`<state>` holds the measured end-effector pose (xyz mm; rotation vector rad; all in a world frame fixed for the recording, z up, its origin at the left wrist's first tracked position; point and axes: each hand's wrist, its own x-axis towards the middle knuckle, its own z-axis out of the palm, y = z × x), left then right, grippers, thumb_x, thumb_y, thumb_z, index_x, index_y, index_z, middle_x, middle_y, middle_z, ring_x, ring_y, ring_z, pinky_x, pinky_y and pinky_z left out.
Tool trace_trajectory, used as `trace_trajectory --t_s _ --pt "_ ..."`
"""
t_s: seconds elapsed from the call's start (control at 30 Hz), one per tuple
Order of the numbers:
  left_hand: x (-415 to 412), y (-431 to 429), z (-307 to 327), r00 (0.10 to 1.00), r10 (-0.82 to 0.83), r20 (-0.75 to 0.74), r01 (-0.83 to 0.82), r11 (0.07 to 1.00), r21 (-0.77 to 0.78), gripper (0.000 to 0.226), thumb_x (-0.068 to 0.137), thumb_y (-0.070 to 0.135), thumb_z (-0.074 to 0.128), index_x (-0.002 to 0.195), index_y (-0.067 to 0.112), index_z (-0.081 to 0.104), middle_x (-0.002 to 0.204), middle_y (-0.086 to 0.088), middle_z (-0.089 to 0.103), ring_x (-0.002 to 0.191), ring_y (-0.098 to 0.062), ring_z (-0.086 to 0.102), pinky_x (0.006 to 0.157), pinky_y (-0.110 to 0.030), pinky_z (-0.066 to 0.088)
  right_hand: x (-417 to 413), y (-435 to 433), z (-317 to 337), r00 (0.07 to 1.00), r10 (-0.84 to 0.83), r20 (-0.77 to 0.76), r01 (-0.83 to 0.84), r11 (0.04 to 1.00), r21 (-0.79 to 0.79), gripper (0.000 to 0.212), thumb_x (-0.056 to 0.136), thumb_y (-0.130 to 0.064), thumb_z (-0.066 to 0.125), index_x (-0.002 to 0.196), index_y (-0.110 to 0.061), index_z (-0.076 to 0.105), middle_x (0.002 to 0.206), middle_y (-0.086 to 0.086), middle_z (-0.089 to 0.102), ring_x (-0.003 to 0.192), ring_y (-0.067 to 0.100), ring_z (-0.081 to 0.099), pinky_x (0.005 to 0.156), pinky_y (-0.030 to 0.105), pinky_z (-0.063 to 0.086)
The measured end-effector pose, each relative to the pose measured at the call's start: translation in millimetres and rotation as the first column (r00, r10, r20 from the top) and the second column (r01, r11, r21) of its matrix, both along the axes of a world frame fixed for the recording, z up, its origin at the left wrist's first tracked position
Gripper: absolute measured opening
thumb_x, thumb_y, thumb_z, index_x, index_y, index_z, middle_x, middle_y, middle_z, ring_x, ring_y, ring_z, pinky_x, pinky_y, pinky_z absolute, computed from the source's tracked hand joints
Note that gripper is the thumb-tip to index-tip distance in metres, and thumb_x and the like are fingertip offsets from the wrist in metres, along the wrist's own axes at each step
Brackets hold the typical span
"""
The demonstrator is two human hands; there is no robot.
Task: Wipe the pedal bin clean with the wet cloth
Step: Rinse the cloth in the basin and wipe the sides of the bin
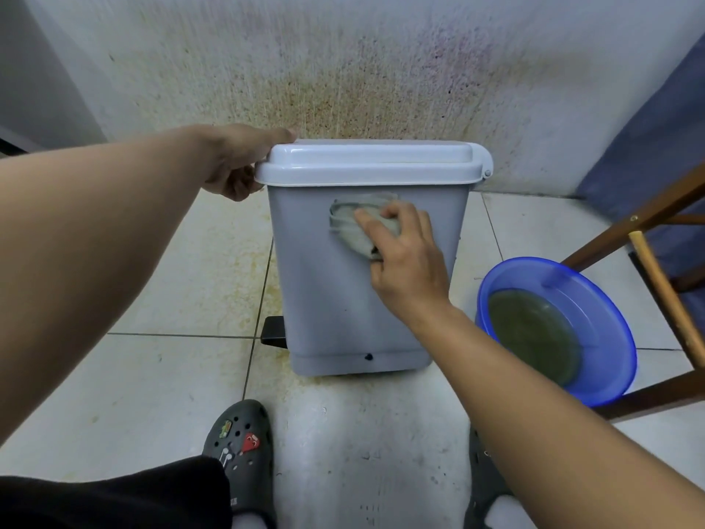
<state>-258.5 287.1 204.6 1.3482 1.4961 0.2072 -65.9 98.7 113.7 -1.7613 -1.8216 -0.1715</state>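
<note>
A grey pedal bin (335, 299) with a pale closed lid (374, 162) stands on the tiled floor against a stained wall. Its black pedal (274, 332) sticks out at the lower left. My left hand (240, 162) grips the lid's left corner, thumb under the rim. My right hand (404, 257) presses a bunched grey wet cloth (351, 227) flat against the upper part of the bin's near side.
A blue plastic basin (610, 311) with murky water sits on the floor just right of the bin. Brown wooden furniture legs (663, 299) stand at the far right. My feet in dark clogs (240, 444) are close in front of the bin.
</note>
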Motion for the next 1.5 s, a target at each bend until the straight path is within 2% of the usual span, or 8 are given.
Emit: trace_trajectory --t_s 0.23,0.43,0.57,0.7,0.87,1.0,1.23,1.5 --pt "2.1 0.9 -1.7 1.0 0.026 0.006 -0.026 1.0 0.007 0.043 0.09 0.06 0.059 0.072 0.026 0.041 0.059 0.003 0.031 0.05 -0.014 0.026 0.051 -0.023 0.016 -18.4 -10.9 -46.6 0.993 0.071 0.1 -0.063 0.995 -0.078 0.055 0.071 0.0 0.068 0.122 -0.02 0.066 0.12 0.01 0.057 0.095 0.034 0.053 0.053 0.034 0.049" --pt "3.0 -0.8 -0.6 0.999 0.03 0.011 -0.03 1.0 0.006 0.042 0.089 0.058 0.061 0.071 0.026 0.04 0.059 0.003 0.032 0.053 -0.014 0.026 0.052 -0.024 0.015 -21.6 -72.8 -120.2 0.965 0.19 0.181 -0.143 0.959 -0.246 0.048 0.078 -0.009 0.04 0.117 -0.022 0.065 0.119 0.005 0.058 0.094 0.03 0.053 0.051 0.035 0.051" --pt "2.8 -1.1 0.4 0.999 0.03 0.019 -0.03 0.999 0.016 0.043 0.09 0.057 0.06 0.07 0.025 0.041 0.057 0.003 0.033 0.05 -0.014 0.026 0.05 -0.023 0.017 -18.4 -91.1 -133.0 0.975 0.211 0.066 -0.184 0.94 -0.288 0.055 0.068 0.001 0.068 0.118 -0.024 0.065 0.123 0.0 0.046 0.099 0.029 0.055 0.05 0.034 0.052" --pt "2.4 0.8 -0.1 1.0 0.021 0.022 -0.021 1.0 0.016 0.042 0.091 0.057 0.058 0.072 0.023 0.042 0.056 0.003 0.033 0.05 -0.014 0.025 0.048 -0.023 0.018 -0.4 -79.2 -94.3 0.96 -0.065 -0.273 0.057 0.998 -0.04 0.063 0.067 0.001 0.067 0.124 -0.023 0.065 0.12 0.002 0.044 0.1 0.027 0.057 0.067 0.032 0.056" --pt "2.6 -0.9 0.8 0.999 0.028 0.027 -0.029 1.0 0.009 0.044 0.092 0.059 0.058 0.073 0.023 0.041 0.055 0.004 0.032 0.05 -0.013 0.023 0.046 -0.023 0.019 37.3 -28.3 -33.4 0.785 -0.321 -0.529 0.448 0.885 0.126 0.056 0.08 -0.005 0.064 0.136 -0.014 0.058 0.116 0.013 0.045 0.092 0.005 0.043 0.078 0.008 0.035" --pt "1.9 -0.5 0.7 0.999 0.036 0.032 -0.037 0.999 0.01 0.043 0.091 0.059 0.061 0.075 0.023 0.042 0.058 0.004 0.031 0.05 -0.013 0.023 0.048 -0.025 0.02 30.2 -2.1 -28.3 0.704 -0.444 -0.554 0.551 0.834 0.032 0.059 0.084 -0.011 0.061 0.142 -0.017 0.052 0.115 0.009 0.045 0.086 0.013 0.047 0.073 0.027 0.047" --pt "1.7 2.2 -4.7 0.997 0.06 0.048 -0.06 0.998 0.003 0.043 0.093 0.059 0.059 0.078 0.022 0.042 0.057 0.004 0.029 0.052 -0.014 0.021 0.045 -0.023 0.019 -63.6 19.4 -34.7 0.845 -0.271 -0.461 0.317 0.948 0.023 0.067 0.084 -0.027 0.052 0.149 -0.015 0.04 0.12 0.008 0.041 0.096 0.033 0.056 0.074 0.043 0.055" --pt "5.9 6.8 -6.1 0.996 0.034 0.076 -0.034 0.999 -0.002 0.043 0.092 0.059 0.06 0.076 0.026 0.04 0.058 0.004 0.027 0.052 -0.014 0.018 0.047 -0.022 0.015 -114.4 7.3 -50.3 0.988 0.059 -0.141 -0.081 0.985 -0.154 0.053 0.082 0.0 0.059 0.131 -0.02 0.053 0.119 0.01 0.046 0.1 0.031 0.048 0.058 0.04 0.054"
